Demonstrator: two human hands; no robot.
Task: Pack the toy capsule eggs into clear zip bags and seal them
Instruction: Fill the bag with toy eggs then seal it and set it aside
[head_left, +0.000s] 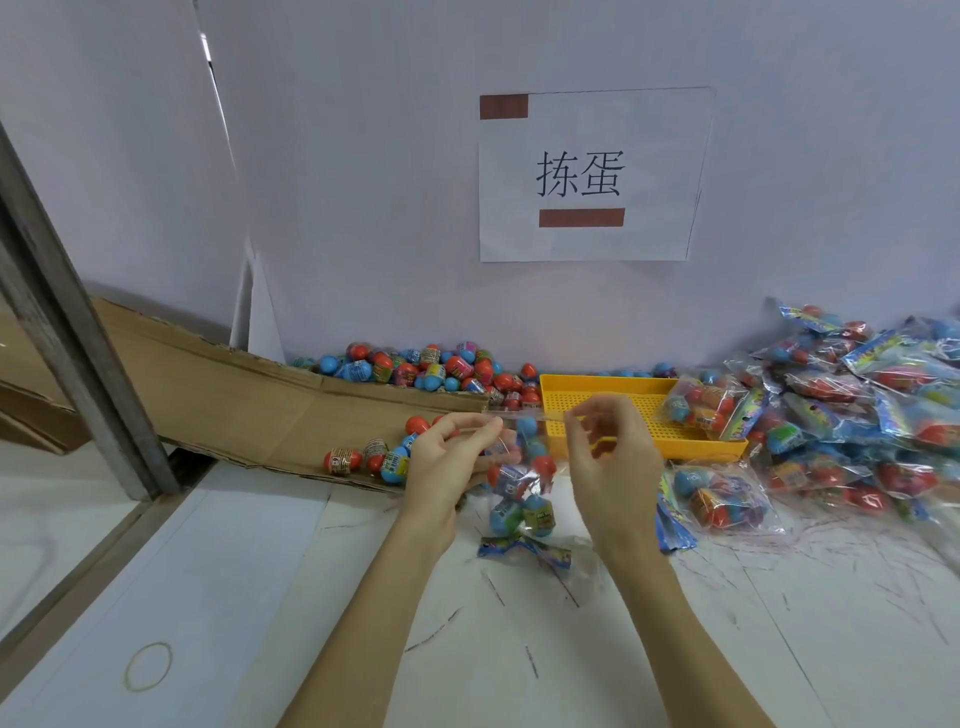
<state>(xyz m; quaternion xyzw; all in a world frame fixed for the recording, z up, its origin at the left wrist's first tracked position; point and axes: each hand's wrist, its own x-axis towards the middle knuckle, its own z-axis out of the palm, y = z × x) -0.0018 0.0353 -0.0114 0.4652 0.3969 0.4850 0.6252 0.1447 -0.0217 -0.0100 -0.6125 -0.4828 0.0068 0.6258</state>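
1. Both forearms rise from the bottom edge of the frame to a clear bag (522, 488) held up at centre, above the white table (218, 582).
2. At lower left, a rubber band (148, 666) lies well apart from the work.
3. Left of centre, loose eggs (363, 460) sit on a cardboard sheet (234, 400), with a bigger heap (431, 369) behind against the wall.
4. Next, the left hand (447, 467) pinches the bag's top strip at its left end.
5. Inside the bag hang several red and blue eggs, so it looks filled; sealing appears to be the step in hand.
6. The right hand (608, 457) pinches the same strip at its right end, thumb and forefinger closed on it.
7. To seal well, keep the strip taut and level, then press along it from end to end so no gap stays.
8. Right of that, a yellow tray (613, 387) holds one packed bag (706, 405); finished bags (857, 410) pile at the far right.
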